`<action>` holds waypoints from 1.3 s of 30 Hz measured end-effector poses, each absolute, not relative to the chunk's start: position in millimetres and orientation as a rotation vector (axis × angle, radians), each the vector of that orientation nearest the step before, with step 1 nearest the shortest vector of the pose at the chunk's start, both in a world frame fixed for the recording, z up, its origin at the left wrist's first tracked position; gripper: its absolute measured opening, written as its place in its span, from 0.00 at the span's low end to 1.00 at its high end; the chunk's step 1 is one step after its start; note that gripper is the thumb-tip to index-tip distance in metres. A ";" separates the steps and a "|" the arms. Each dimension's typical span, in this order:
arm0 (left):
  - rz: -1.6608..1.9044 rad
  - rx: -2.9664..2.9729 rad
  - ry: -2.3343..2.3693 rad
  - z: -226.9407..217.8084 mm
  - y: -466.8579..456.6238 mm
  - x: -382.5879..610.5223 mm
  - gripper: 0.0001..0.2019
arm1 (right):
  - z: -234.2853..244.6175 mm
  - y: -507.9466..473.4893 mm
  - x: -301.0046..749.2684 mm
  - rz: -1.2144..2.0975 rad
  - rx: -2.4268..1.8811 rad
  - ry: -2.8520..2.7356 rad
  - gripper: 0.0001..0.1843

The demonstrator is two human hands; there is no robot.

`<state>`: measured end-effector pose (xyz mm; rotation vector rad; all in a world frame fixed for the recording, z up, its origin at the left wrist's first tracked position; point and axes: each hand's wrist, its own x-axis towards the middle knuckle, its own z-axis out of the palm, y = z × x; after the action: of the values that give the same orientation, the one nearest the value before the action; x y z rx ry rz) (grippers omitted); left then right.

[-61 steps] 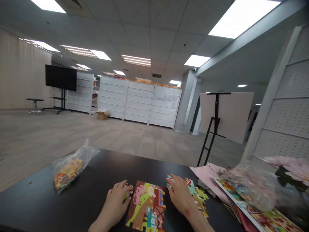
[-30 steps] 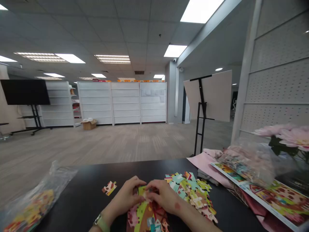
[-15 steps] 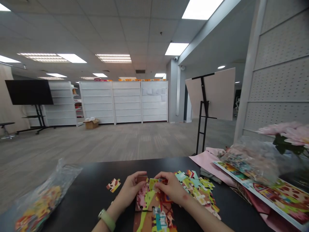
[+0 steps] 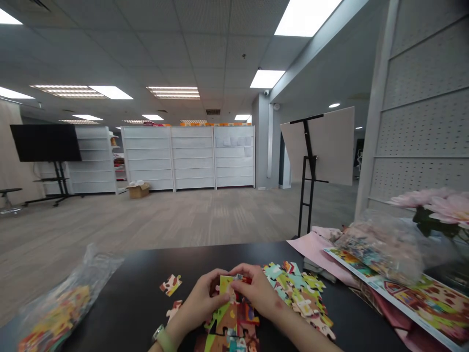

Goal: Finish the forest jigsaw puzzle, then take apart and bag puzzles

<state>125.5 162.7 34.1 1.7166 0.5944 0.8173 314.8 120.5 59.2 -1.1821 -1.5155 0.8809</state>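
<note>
My left hand [image 4: 205, 299] is closed at the far edge of a partly joined jigsaw puzzle [image 4: 227, 320], its thumb pressing on a yellow-green puzzle piece [image 4: 225, 282]. Right beside it, my right hand [image 4: 258, 292] is closed too, with thumb and fingers pinching a red and yellow part at the puzzle's top edge. The two hands nearly touch, and their fingers hide part of the joints. The joined puzzle shows brown, green and red patches and lies on the black table in front of me. A pale green watch band [image 4: 166, 338] circles my left wrist.
Loose puzzle pieces [image 4: 302, 291] lie heaped to the right. A brown-and-white piece [image 4: 170, 285] and a pinkish piece [image 4: 173, 310] lie left. A clear bag [image 4: 62, 313] of pieces is at far left. Printed picture sheets [image 4: 414, 298], a plastic bag [image 4: 384, 244] and pink flowers [image 4: 450, 205] stand right.
My left hand has moved right, up against my right hand, and its thumb has come onto the yellow-green piece. The puzzle appears slightly lower and further left. The view has tilted up a little.
</note>
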 end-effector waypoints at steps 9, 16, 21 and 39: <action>1.020 1.758 0.663 36.2 164.3 128.0 0.18 | 48.1 126.1 316.0 0.660 -1.257 -1.548 0.10; 1.106 1.588 0.694 24.1 178.2 126.3 0.20 | 44.6 132.0 316.8 0.965 -1.086 -1.400 0.19; 1.074 1.536 0.631 18.6 178.1 130.9 0.34 | 48.2 124.8 308.7 0.671 -1.050 -1.479 0.15; 1.205 1.408 0.697 25.0 181.2 125.7 0.22 | 71.7 102.4 325.0 0.603 -1.482 -2.175 0.25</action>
<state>125.7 181.2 25.0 1.4084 0.6971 1.2045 325.0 102.4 71.7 -1.4823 -2.1746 0.6033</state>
